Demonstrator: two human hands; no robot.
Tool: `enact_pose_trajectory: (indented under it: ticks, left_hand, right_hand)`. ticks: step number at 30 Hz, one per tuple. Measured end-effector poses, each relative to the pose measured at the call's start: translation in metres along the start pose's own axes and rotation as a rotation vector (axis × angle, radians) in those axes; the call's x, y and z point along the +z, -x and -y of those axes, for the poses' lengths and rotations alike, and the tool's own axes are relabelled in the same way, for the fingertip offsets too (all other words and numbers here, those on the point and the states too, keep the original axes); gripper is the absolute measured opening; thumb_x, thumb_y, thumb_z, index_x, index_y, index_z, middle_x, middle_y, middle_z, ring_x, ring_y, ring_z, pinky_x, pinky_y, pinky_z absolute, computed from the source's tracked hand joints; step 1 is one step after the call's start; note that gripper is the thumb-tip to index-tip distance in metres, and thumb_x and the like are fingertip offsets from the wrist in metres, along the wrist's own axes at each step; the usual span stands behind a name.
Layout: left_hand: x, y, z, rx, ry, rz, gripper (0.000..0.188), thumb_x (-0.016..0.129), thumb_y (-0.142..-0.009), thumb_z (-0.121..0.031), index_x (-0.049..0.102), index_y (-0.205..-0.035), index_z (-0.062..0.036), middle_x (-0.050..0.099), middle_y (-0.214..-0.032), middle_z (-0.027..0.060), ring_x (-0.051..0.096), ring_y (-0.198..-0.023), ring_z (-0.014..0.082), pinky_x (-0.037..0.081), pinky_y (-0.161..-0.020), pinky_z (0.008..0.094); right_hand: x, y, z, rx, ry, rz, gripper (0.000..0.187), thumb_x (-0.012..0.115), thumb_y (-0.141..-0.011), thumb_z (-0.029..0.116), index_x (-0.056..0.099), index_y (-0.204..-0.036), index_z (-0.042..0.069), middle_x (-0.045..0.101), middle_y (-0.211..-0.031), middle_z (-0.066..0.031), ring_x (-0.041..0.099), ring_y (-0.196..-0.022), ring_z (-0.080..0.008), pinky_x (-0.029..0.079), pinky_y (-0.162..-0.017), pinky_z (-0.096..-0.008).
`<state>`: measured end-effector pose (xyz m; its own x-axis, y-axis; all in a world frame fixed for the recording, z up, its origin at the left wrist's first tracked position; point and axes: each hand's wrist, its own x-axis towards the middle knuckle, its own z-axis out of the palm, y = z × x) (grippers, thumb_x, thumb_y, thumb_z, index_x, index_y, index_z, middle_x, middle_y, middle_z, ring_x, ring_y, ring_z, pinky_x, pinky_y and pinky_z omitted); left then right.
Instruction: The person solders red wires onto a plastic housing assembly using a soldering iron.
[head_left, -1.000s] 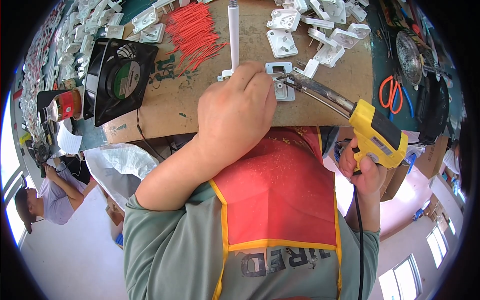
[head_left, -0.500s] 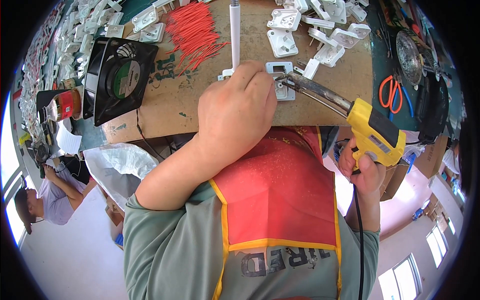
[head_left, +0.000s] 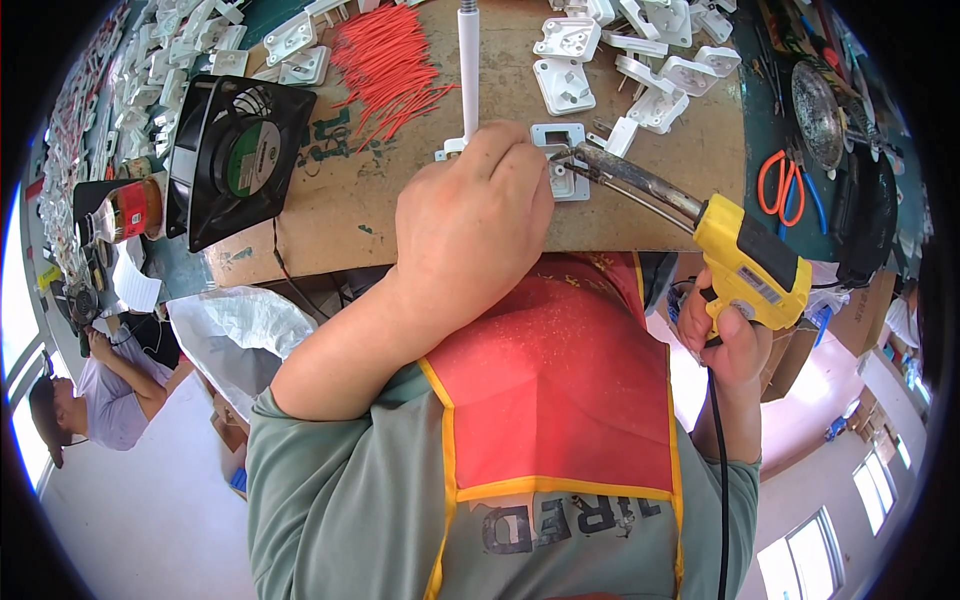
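Observation:
My right hand point(head_left: 728, 338) is wrapped round the grip of a yellow and black soldering gun point(head_left: 752, 262). Its dark metal barrel slants up and left, and the tip reaches a small white plastic housing point(head_left: 572, 183) on the bench. Beside that tip is my left hand point(head_left: 468, 200), back upward, with its fingers bent and closed. Whatever its fingertips pinch is hidden beneath the hand. Just beyond the left knuckles a white upright rod point(head_left: 470, 75) rises from a small white base.
Left of my hand lie a pile of red wires point(head_left: 390, 65) and a black fan point(head_left: 238, 160). White plug housings point(head_left: 660, 75) are heaped at the back right. Orange-handled scissors point(head_left: 781, 190) rest on the right. A person point(head_left: 110, 390) sits at far left. A black cable point(head_left: 718, 470) hangs from the gun.

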<state>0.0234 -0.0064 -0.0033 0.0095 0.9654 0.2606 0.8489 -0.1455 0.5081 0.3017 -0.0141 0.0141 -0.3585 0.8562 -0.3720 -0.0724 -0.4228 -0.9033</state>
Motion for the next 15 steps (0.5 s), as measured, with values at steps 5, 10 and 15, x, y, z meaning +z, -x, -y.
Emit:
enact_pose_trajectory:
  ticks: [5, 10, 15]
  left_hand:
    - [-0.0002, -0.0005, -0.0006, -0.008, -0.001, 0.004, 0.009, 0.069, -0.077, -0.007, 0.065, -0.085, -0.0076, 0.066, -0.095, 0.0038, 0.066, -0.074, 0.0241, 0.054, -0.062, 0.0333]
    - [0.0005, -0.0011, 0.0005, 0.000, 0.008, -0.004, 0.009, 0.069, -0.077, -0.007, 0.065, -0.084, -0.0076, 0.066, -0.094, 0.0039, 0.066, -0.074, 0.0241, 0.053, -0.061, 0.0330]
    - [0.0038, -0.0007, 0.0037, 0.033, 0.010, -0.031, 0.008, 0.067, -0.077, -0.008, 0.062, -0.082, -0.0063, 0.064, -0.092, 0.0054, 0.064, -0.066, 0.0256, 0.052, -0.057, 0.0349]
  right_hand:
    - [0.0007, -0.0008, -0.0015, -0.017, -0.025, -0.009, 0.051, 0.069, -0.086, 0.039, 0.052, -0.108, -0.004, 0.050, -0.059, -0.0045, 0.045, -0.044, -0.0112, 0.039, -0.044, -0.0248]
    - [0.0002, -0.0019, 0.0020, -0.005, -0.005, 0.027, 0.052, 0.069, -0.086, 0.039, 0.052, -0.110, -0.005, 0.049, -0.061, -0.0050, 0.046, -0.046, -0.0108, 0.039, -0.044, -0.0250]
    - [-0.0003, -0.0025, -0.0003, -0.010, -0.019, 0.026, 0.054, 0.069, -0.086, 0.040, 0.052, -0.111, -0.005, 0.049, -0.061, -0.0049, 0.045, -0.046, -0.0108, 0.039, -0.044, -0.0249]
